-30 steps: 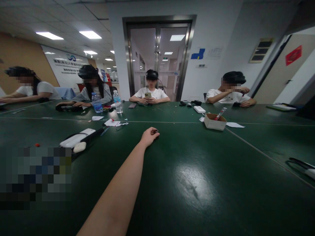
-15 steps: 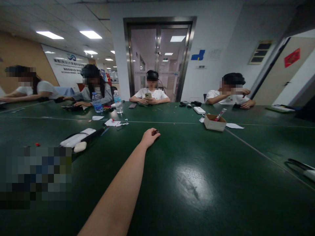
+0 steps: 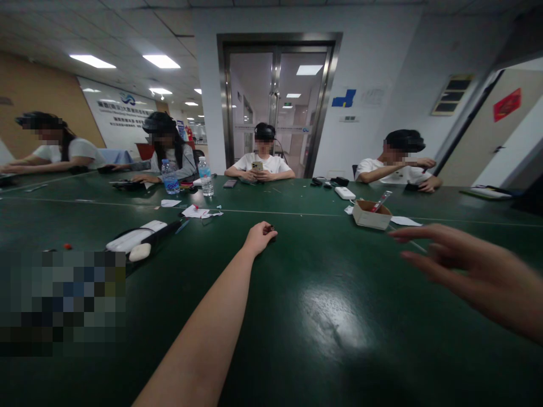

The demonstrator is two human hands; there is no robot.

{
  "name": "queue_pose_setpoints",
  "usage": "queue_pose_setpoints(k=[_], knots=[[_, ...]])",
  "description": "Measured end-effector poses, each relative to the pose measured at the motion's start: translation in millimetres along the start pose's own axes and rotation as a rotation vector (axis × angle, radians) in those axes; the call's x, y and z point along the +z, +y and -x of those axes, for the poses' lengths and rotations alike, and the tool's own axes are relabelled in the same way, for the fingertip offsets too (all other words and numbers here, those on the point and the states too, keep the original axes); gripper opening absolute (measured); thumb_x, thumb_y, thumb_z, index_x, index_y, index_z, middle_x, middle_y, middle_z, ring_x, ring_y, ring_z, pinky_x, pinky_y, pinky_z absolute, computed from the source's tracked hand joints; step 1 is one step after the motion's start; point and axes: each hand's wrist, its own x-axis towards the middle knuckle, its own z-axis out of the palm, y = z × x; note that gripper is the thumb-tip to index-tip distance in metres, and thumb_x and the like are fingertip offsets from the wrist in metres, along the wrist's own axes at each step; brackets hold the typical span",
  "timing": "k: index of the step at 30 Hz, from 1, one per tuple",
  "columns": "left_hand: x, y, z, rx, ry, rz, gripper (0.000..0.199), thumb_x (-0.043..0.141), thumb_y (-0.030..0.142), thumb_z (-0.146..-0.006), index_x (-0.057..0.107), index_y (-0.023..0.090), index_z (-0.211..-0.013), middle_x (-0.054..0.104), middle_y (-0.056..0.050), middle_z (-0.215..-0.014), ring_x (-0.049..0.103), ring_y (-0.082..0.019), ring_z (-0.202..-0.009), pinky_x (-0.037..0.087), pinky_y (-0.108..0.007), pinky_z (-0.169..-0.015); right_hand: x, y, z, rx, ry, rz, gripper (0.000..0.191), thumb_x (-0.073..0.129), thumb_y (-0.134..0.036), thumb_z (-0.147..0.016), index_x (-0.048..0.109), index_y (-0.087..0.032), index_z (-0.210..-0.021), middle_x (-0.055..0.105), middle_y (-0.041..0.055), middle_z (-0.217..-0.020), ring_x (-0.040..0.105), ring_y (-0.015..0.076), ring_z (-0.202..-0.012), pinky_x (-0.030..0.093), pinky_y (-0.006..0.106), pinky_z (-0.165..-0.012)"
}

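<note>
My left hand [image 3: 259, 237] rests on the green table [image 3: 305, 350], its fingers closed around a small dark object [image 3: 268, 228]. Too little of that object shows to name it. On the right, my right hand [image 3: 462, 260] hangs above the table, slightly blurred, with thumb and fingers apart and nothing between them. Just beyond its fingertips stands an open cardboard box [image 3: 371, 219] with a red-and-white stick-like item [image 3: 382, 201] leaning in it.
Left of my arm lie a white power bank [image 3: 138, 236], a white earbud-case-like object [image 3: 139, 252] and paper scraps [image 3: 195, 211]. Two water bottles [image 3: 206, 177] [image 3: 170, 177] stand farther back. Several people sit across the table, one holding a phone [image 3: 257, 167].
My right hand has come into view from the right, fingers apart. My left hand stays in place with its fingers closed. The view has shifted slightly.
</note>
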Motion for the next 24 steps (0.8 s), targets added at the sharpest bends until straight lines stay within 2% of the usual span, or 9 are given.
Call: queue_pose_setpoints(k=[2, 5, 8, 11, 13, 16, 20, 24], knots=[[-0.6, 1, 0, -0.019, 0.003, -0.008, 0.018, 0.066, 0.027, -0.074, 0.063, 0.017, -0.089, 0.064, -0.008, -0.090, 0.058, -0.018, -0.079, 0.046, -0.032, -0.076, 38, -18, -43, -0.035, -0.184, -0.202, 0.040, 0.057, -0.054, -0.082, 0.061, -0.024, -0.110, 0.057, 0.0049, -0.067, 0.049, 0.0107, -0.048, 0.041, 0.023, -0.041], [0.0, -2, -4, -0.028, 0.020, 0.035, 0.016, 0.064, 0.025, -0.075, 0.063, 0.017, -0.089, 0.065, -0.007, -0.089, 0.059, -0.017, -0.080, 0.046, -0.032, -0.079, 107, -36, -102, 0.022, -0.370, -0.446, 0.024, 0.066, -0.040, -0.079, 0.065, -0.021, -0.094, 0.062, 0.0052, -0.085, 0.053, 0.0086, -0.049, 0.043, 0.020, -0.042], [-0.6, -7, -10, -0.022, 0.081, 0.120, 0.016, 0.061, 0.025, -0.077, 0.064, 0.015, -0.090, 0.065, -0.007, -0.088, 0.060, -0.017, -0.081, 0.046, -0.030, -0.078, 170, -42, -141, 0.244, -0.472, -0.661, 0.026, 0.070, -0.032, -0.078, 0.059, -0.017, -0.097, 0.062, 0.0035, -0.075, 0.053, 0.0086, -0.042, 0.041, 0.017, -0.036], [-3.0, -11, -15, -0.035, 0.151, 0.269, 0.021, 0.058, 0.026, -0.079, 0.063, 0.013, -0.094, 0.066, -0.008, -0.089, 0.060, -0.016, -0.078, 0.047, -0.027, -0.071, 212, -48, -161, 0.483, -0.562, -0.964, 0.031, 0.060, -0.039, -0.086, 0.051, -0.015, -0.104, 0.061, 0.0042, -0.066, 0.057, 0.0132, -0.043, 0.046, 0.020, -0.038], [-3.9, -13, -17, -0.045, 0.160, 0.366, 0.025, 0.057, 0.028, -0.079, 0.062, 0.012, -0.097, 0.065, -0.008, -0.090, 0.060, -0.016, -0.076, 0.048, -0.026, -0.068, 230, -54, -165, 0.560, -0.563, -1.200, 0.029, 0.048, -0.040, -0.093, 0.047, -0.015, -0.105, 0.062, 0.0059, -0.067, 0.060, 0.0147, -0.047, 0.050, 0.023, -0.043], [-3.4, -14, -17, -0.040, 0.126, 0.428, 0.026, 0.059, 0.030, -0.078, 0.061, 0.013, -0.098, 0.065, -0.008, -0.091, 0.060, -0.015, -0.077, 0.049, -0.027, -0.071, 247, -60, -164, 0.524, -0.464, -1.468, 0.017, 0.041, -0.027, -0.097, 0.049, -0.012, -0.101, 0.062, 0.0070, -0.072, 0.061, 0.0128, -0.052, 0.053, 0.022, -0.051], [-2.9, -12, -14, -0.016, 0.037, 0.408, 0.025, 0.061, 0.026, -0.077, 0.061, 0.013, -0.098, 0.065, -0.008, -0.092, 0.060, -0.016, -0.083, 0.049, -0.029, -0.078, 256, -60, -158, 0.487, -0.367, -1.556, 0.008, 0.046, -0.009, -0.092, 0.053, -0.009, -0.096, 0.062, 0.0080, -0.072, 0.062, 0.0116, -0.055, 0.052, 0.018, -0.051], [-5.6, -9, -11, 0.005, 0.028, 0.322, 0.024, 0.064, 0.023, -0.074, 0.062, 0.015, -0.096, 0.064, -0.007, -0.095, 0.061, -0.016, -0.084, 0.049, -0.031, -0.082, 253, -56, -154, 0.506, -0.258, -1.587, 0.016, 0.049, -0.002, -0.087, 0.053, -0.011, -0.100, 0.063, 0.0066, -0.072, 0.061, 0.0113, -0.053, 0.051, 0.018, -0.049]])
